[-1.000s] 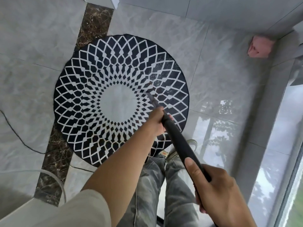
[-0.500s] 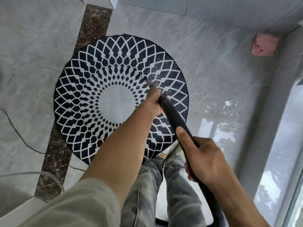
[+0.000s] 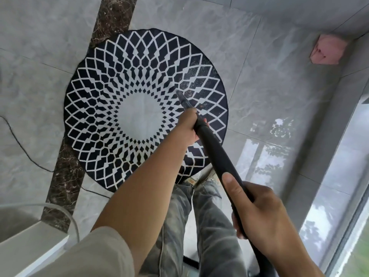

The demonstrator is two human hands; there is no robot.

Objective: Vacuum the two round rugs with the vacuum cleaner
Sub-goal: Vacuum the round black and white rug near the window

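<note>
1. the left hand (image 3: 186, 127) clenched the vacuum wand (image 3: 216, 156) near its front, likely to steer. just ahead of that grip the nozzle (image 3: 179, 94) met the round rug (image 3: 111, 90) beside its pale centre.
2. the right hand (image 3: 261, 214) wrapped the wand further back, thumb laid along it, probably to push and bear the weight.
3. counted: 1 rug in view, the 2nd unseen; 1 wand; 2 hands; 1 pink cloth (image 3: 328, 49) far beyond the nozzle.
</note>
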